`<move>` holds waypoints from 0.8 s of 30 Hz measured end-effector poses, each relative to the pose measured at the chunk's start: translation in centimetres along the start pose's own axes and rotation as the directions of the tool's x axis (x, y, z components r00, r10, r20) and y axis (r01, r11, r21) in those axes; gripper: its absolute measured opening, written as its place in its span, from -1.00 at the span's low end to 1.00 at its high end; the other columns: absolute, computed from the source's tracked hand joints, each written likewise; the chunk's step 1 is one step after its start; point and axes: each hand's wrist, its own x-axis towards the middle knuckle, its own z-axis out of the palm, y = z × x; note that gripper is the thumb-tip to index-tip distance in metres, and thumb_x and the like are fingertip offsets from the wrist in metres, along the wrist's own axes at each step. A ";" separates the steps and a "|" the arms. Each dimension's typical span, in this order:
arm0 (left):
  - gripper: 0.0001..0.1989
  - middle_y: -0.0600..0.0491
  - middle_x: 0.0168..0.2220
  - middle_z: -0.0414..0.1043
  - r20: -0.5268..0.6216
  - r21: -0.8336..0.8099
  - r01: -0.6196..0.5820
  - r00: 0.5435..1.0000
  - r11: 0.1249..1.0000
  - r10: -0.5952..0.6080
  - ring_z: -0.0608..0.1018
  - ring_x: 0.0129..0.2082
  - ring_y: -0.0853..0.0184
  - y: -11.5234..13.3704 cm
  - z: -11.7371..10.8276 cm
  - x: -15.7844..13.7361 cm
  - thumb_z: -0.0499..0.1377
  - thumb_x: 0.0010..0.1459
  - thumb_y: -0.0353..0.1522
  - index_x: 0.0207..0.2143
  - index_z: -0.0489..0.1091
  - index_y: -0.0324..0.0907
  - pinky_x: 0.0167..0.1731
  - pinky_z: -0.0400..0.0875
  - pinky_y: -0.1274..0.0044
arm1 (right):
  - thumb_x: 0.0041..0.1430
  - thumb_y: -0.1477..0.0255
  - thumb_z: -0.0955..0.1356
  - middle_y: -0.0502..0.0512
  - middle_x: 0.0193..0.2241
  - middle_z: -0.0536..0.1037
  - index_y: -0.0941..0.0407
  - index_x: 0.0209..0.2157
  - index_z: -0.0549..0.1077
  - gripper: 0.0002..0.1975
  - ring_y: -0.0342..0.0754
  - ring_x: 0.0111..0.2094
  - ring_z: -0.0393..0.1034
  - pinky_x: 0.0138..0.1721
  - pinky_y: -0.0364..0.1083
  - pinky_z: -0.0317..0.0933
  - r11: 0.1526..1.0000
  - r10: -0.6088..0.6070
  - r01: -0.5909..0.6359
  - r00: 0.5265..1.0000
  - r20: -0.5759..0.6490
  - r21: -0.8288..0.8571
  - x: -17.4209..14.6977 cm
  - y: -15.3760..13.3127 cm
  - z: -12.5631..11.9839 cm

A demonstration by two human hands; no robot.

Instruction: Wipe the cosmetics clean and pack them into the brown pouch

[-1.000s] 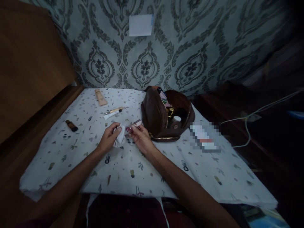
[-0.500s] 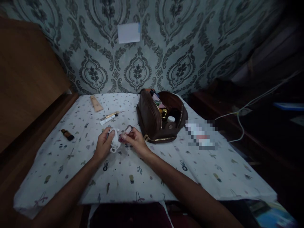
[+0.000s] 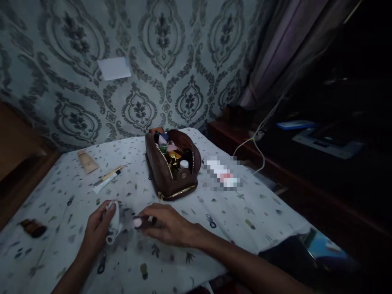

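My left hand [image 3: 97, 226] is closed around a crumpled white cloth [image 3: 114, 224], with the thumb pressed on top. My right hand [image 3: 171, 225] grips a small dark container with a pale round end [image 3: 138, 222]; motion blur hides its exact kind. The two hands are apart, low over the patterned tablecloth [image 3: 226, 232]. Beyond my right hand stands an open brown toiletry bag [image 3: 157, 171], unzipped and packed with cosmetics. A white-capped jar [image 3: 184, 164] and a gold-topped bottle [image 3: 174, 157] show among its contents.
A beige tube [image 3: 87, 162], a thin yellowish stick [image 3: 112, 173] and a white tube with a black cap [image 3: 105, 182] lie to the left. Nearer is a small brown bottle [image 3: 33, 228]. A blurred-out packet [image 3: 222, 173] lies right of the bag; white cables [image 3: 260, 151] hang beyond.
The view has swung right, so things appear farther left. My right hand has turned palm-down with the small container and moved apart from the left, which still holds the cloth.
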 end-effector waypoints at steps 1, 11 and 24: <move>-0.55 0.21 -0.62 0.18 0.024 0.045 0.003 1.000 0.999 -0.004 0.29 -0.61 0.40 0.1 0.2 0.0 0.20 0.09 0.06 -0.37 0.39 -0.16 -0.64 0.21 0.62 | 0.18 0.42 0.42 0.12 -0.25 0.57 0.15 -0.15 0.51 -0.80 -0.07 -0.25 0.44 -0.18 -0.12 0.31 1.000 0.018 -0.018 1.000 -0.014 0.025 -1.0 -0.1 -0.8; -0.72 0.19 -0.50 0.46 0.019 0.208 -0.089 0.996 0.974 0.087 0.59 -0.35 0.23 2.2 2.4 0.1 0.26 0.06 -0.04 -0.40 0.52 -0.03 -0.33 0.51 0.57 | 0.24 0.35 0.40 0.11 -0.19 0.61 0.11 -0.10 0.45 -0.78 -0.05 -0.18 0.55 -0.13 -0.06 0.42 0.931 0.143 0.012 0.908 -0.394 0.365 -3.2 -1.4 -11.7; -0.63 0.14 -0.26 0.63 -0.065 0.319 0.043 0.998 0.947 -0.024 0.64 -0.21 0.13 0.1 2.1 0.7 0.21 0.08 0.02 -0.28 0.59 -0.02 -0.18 0.56 0.49 | 0.17 0.28 0.45 0.07 -0.32 0.62 0.09 -0.22 0.51 -0.80 0.01 -0.27 0.56 -0.22 -0.02 0.45 0.998 0.029 -0.058 0.831 -0.555 -0.035 2.0 0.0 -17.7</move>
